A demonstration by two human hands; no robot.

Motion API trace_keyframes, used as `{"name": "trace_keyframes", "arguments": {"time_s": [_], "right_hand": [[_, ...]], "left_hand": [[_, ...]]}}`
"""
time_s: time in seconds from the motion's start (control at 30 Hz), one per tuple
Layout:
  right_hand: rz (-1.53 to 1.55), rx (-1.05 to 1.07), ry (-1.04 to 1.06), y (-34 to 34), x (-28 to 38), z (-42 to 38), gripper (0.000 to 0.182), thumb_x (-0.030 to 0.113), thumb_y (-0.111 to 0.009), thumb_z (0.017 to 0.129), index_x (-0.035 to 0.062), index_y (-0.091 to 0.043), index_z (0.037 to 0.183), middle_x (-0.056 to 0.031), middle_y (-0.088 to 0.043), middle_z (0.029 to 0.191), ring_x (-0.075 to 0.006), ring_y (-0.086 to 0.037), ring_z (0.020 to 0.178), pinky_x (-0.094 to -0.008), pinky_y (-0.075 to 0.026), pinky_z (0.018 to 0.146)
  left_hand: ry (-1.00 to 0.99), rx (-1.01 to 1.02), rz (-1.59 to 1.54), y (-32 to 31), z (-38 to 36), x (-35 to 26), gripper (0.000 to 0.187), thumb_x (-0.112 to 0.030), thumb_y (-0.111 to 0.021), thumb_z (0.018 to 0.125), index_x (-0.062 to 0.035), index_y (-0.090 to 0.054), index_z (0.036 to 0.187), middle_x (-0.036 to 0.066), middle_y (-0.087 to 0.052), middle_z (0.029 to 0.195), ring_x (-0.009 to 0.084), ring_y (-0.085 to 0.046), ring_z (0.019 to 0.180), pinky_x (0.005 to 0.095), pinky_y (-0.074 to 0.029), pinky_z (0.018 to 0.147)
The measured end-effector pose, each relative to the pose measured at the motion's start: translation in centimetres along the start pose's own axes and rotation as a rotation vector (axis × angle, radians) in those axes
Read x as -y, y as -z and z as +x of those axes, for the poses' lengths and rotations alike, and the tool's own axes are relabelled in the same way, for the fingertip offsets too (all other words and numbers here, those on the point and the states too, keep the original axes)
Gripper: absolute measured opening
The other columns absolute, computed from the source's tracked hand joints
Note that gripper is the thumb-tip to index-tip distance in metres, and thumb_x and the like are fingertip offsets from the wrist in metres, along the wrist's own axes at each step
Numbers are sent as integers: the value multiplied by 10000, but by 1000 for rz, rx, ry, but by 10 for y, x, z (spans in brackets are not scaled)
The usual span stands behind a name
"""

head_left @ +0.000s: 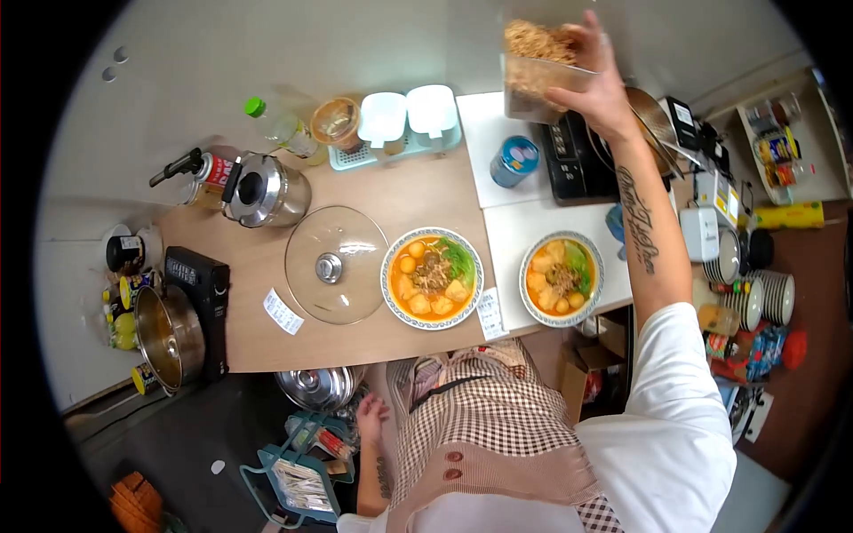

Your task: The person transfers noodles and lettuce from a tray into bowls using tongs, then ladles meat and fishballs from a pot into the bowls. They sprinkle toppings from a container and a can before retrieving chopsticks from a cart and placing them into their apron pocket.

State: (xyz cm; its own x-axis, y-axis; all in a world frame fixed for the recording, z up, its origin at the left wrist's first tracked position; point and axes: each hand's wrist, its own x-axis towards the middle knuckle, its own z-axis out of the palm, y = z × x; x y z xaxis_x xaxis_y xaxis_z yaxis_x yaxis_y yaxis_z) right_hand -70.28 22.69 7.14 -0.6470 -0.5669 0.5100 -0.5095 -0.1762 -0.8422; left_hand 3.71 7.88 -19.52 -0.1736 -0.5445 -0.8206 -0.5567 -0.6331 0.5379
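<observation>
My right hand (pixel 593 84) is raised at the top right, its fingers wrapped round a clear container (pixel 538 75) of brown crispy bits. Down beside the apron, below the table edge, my left hand (pixel 371 416) hangs with its fingers loosely curled and apart, holding nothing visible. Two patterned bowls of orange soup stand on the table: the left bowl (pixel 432 278) and the right bowl (pixel 561 278) both have round balls, greens and a brown topping. A glass lid (pixel 336 266) with a metal knob lies left of the bowls.
A kettle (pixel 268 190), a blue can (pixel 515 162), a black cooker (pixel 569 160) and a light-blue rack (pixel 351 160) with white boxes line the back. At left a metal pot (pixel 169 338) sits by another cooker. Stacked plates (pixel 777 298) stand right; a chopstick basket (pixel 302 484) is below.
</observation>
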Motion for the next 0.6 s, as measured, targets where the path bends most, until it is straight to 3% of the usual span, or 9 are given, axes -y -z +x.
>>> {"name": "trace_keyframes", "arguments": {"time_s": [0.03,0.07,0.27,0.3,0.43,0.47,0.6], "right_hand": [[14,46,-67,-7,-22,9,1222,-57,-858,659,186,-166,1636,-78,-401,1504,-237,-391,1407,-387,-348,1185],[-58,53,-36,-14,-49,16,1186,21,-892,670,122,-185,1618,-115,-443,1478,-246,-475,1346,-345,-449,1109],[136,11,-292,-36,-108,2,1146,-45,-827,723,117,-139,1625,-126,-302,1618,-242,-367,1455,-379,-445,1135],[178,-22,-231,-37,-111,-5,1091,-42,-795,764,87,-132,1621,-148,-244,1654,-262,-300,1501,-403,-374,1188],[149,-275,-306,-30,-94,-59,1007,-5,-768,807,56,-159,1607,-191,-267,1635,-301,-272,1524,-461,-213,1252],[105,-273,-330,-27,-94,-82,1013,27,-804,778,54,-199,1591,-202,-323,1606,-300,-307,1508,-467,-246,1240],[-119,78,-444,-41,-90,-136,1108,164,-905,677,55,-254,1566,-178,-469,1507,-282,-444,1415,-377,-324,1205]], "left_hand": [[-1,-11,7,-2,-10,7,396,-211,-685,954,-98,-600,1323,31,-685,1028,168,-682,860,318,-528,682],[2,-23,15,-5,-21,16,394,-204,-675,959,-98,-596,1330,37,-685,1043,172,-682,865,320,-531,688],[-74,64,-72,1,-54,75,422,-170,-694,951,-67,-596,1348,47,-686,950,150,-654,825,301,-529,696],[-75,48,-29,2,-54,75,409,-166,-694,950,-59,-607,1335,42,-680,924,145,-645,812,294,-523,697],[-40,6,83,-6,-50,63,400,-158,-689,949,-24,-625,1321,34,-664,877,136,-615,776,275,-504,707],[-22,-12,43,-14,-50,45,402,-159,-687,951,-20,-622,1322,39,-664,897,141,-618,781,281,-508,705],[4,-9,-43,-13,-40,25,406,-158,-646,978,-24,-590,1358,51,-664,1016,161,-646,836,304,-525,714]]}}
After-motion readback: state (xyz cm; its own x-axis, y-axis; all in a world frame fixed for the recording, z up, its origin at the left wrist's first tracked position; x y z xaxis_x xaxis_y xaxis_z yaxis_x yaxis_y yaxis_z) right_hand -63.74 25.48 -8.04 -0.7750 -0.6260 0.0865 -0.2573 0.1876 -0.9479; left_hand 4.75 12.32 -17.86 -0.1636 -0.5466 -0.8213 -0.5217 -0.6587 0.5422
